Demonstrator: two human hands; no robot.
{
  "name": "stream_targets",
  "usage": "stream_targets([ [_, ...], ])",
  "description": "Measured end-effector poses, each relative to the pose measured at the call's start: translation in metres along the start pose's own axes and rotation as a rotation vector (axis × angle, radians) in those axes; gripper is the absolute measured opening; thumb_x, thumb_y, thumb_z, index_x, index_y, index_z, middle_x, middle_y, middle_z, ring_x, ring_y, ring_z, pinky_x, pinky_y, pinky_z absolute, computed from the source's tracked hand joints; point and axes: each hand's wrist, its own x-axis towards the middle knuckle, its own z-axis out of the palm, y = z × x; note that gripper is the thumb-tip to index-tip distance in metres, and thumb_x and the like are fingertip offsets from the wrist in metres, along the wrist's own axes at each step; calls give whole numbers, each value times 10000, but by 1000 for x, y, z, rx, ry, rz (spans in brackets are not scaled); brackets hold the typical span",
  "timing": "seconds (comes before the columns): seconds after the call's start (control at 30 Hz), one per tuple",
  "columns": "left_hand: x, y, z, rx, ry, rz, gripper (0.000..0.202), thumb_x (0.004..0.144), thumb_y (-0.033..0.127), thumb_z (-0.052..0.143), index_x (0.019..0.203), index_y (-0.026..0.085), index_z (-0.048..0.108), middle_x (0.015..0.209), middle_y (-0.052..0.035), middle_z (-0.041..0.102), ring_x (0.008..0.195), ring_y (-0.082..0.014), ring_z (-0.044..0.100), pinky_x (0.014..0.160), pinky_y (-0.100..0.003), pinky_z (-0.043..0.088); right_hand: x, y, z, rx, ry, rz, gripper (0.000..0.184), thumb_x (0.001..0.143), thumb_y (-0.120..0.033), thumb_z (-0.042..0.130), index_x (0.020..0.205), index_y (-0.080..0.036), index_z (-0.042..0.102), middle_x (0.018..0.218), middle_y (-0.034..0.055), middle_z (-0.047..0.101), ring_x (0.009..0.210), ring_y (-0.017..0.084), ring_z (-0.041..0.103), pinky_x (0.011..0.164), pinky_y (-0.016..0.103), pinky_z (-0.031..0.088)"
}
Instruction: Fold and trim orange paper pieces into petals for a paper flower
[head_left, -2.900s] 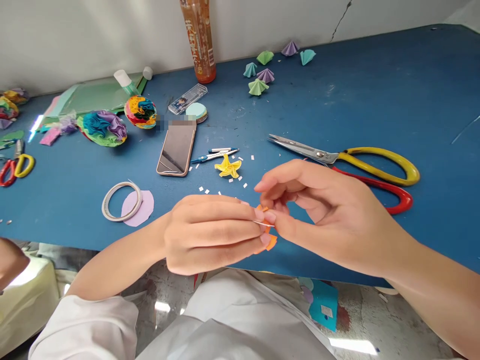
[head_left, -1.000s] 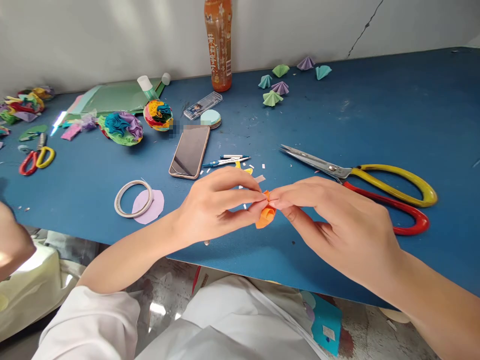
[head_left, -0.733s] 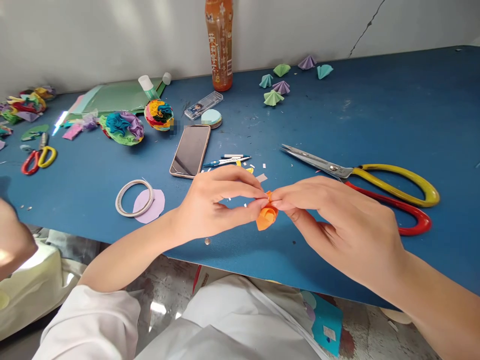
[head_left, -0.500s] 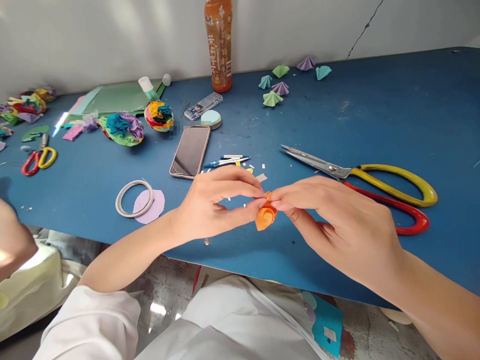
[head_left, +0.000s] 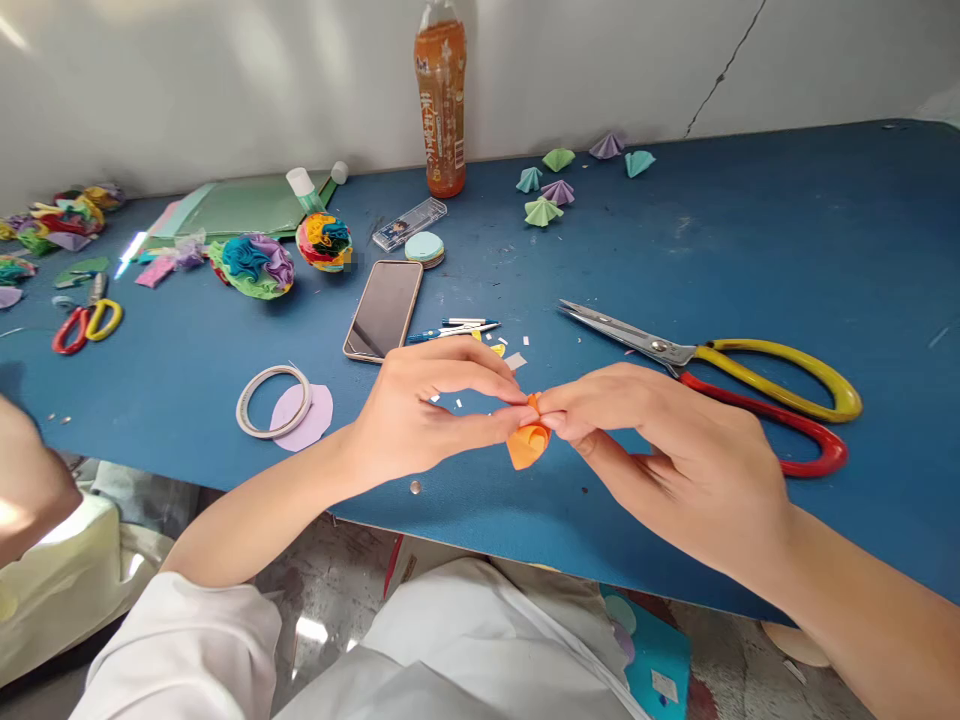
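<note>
A small folded piece of orange paper [head_left: 527, 447] is held above the blue table, near its front edge. My left hand [head_left: 439, 405] pinches it from the left between thumb and fingers. From the right, the fingertips of my right hand [head_left: 660, 450] press on the same paper, so part of it is hidden. Just beyond my right hand lie large scissors [head_left: 660, 347] with one yellow and one red handle. A roll of white tape [head_left: 244, 405] rests partly on a lilac paper circle [head_left: 319, 415], left of my left hand.
Behind my hands are a phone [head_left: 384, 310], pens [head_left: 457, 330] and paper scraps. Farther back stand a drink bottle [head_left: 442, 110], a glue stick [head_left: 304, 188] and paper balls [head_left: 251, 265]. Folded paper pieces [head_left: 543, 211] lie at the back right. Another person's arm [head_left: 34, 480] is at the left.
The whole view has shifted slightly. Both hands still pinch the orange paper, with only a small movement of the fingers.
</note>
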Motion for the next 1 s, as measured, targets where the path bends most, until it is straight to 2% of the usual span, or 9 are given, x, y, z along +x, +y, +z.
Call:
stream_targets([
  [0.17,0,3,0,27,-9,17,182,691,275,792,717,131,684,715,-35,708,683,-112,672,666,-219,584,0,4,-2,-21,-3,-136,312,809,21,538,895,-279,520,821,-44,712,751,112,688,692,248,577],
  [0.27,0,1,1,82,1,69,149,733,247,762,731,131,668,720,-40,706,683,-108,666,663,-223,585,0,4,0,-25,3,-56,303,817,-6,555,883,-298,513,800,-61,702,752,121,687,653,261,569],
  [0.4,-1,-1,2,234,19,203,99,774,184,719,754,120,648,727,-55,697,701,-115,662,679,-239,586,0,3,3,-50,51,66,250,812,-46,600,871,-271,508,798,-44,693,713,107,652,603,233,533],
  [0.53,-1,-1,1,387,68,329,93,760,156,723,778,128,636,725,-39,690,708,-114,661,729,-253,594,-3,2,3,-83,48,111,186,829,-86,591,845,-248,502,780,-38,676,649,92,592,547,218,492],
  [0.67,-3,-3,1,474,20,445,70,786,160,690,816,136,630,762,-26,691,726,-108,667,766,-254,606,-5,1,4,-79,33,133,174,831,-94,592,852,-240,500,779,-34,670,654,93,594,527,218,481],
  [0.9,-3,-3,0,555,-5,560,53,786,134,678,817,104,647,755,-38,687,738,-124,673,778,-256,625,-5,-1,7,-113,52,189,197,830,-99,588,887,-253,480,813,-39,667,686,110,625,539,235,486],
  [1.0,-4,-5,2,534,-7,548,54,788,136,677,799,90,651,747,-53,691,732,-130,676,758,-251,628,-5,-1,7,-104,34,174,212,841,-82,565,891,-261,462,793,-44,665,745,123,645,582,240,503],
])
